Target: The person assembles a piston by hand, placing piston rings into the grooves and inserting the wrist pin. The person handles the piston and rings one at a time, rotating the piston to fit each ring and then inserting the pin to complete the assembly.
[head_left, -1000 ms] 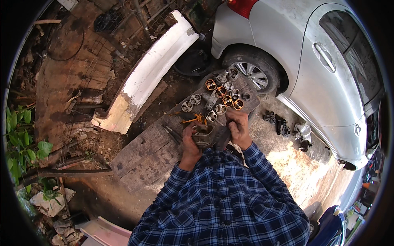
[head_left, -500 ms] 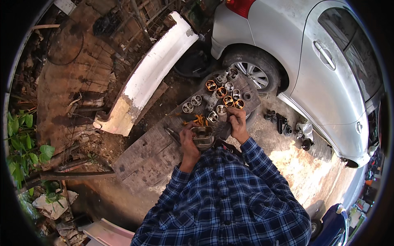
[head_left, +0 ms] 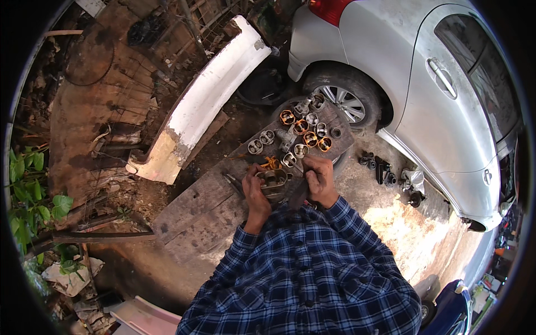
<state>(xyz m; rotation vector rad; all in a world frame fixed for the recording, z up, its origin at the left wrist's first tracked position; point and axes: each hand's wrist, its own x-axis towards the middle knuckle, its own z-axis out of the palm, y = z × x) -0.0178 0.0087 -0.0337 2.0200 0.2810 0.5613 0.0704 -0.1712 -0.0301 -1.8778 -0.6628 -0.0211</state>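
Cannot read any lettering, label or number anywhere in view. Cannot make out a brand or sign either.

Pistons (head_left: 302, 127) crowd the far end of a counter (head_left: 192, 220), beyond the metal part (head_left: 274, 191) between the left hand (head_left: 256, 194) and right hand (head_left: 320, 180). A car (head_left: 385, 61) stands to the right, machine parts (head_left: 382, 172) on the ground (head_left: 357, 187) beside it; a panel (head_left: 209, 95) lies left.

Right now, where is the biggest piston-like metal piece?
In the head view, the piston-like metal piece is near the centre, held in the left hand, just below the orange scraps.
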